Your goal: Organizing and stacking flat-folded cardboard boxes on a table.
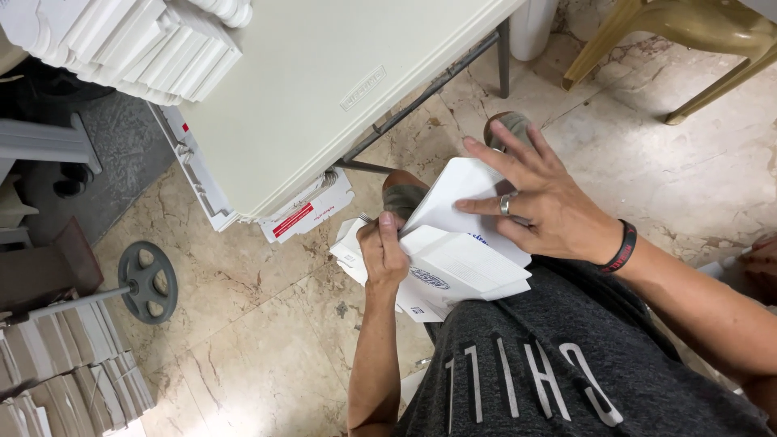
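Two hands fold a flat white cardboard box blank with a blue printed oval (453, 259) over the person's lap.

Head view: the left hand (382, 252) pinches the blank's near edge, fingers clenched on the card; the right hand (544, 202), with a silver ring and a black wristband, lies spread and released, pressing a raised flap flat. Just above them stands a cream plastic folding bench (324, 89) carrying a stack of folded white boxes (137, 44). More stacked blanks (65, 372) sit on the marble floor (259, 324) at the lower left, near a grey round metal stand base (148, 282). A tan plastic chair (688, 32) stands at the upper right.
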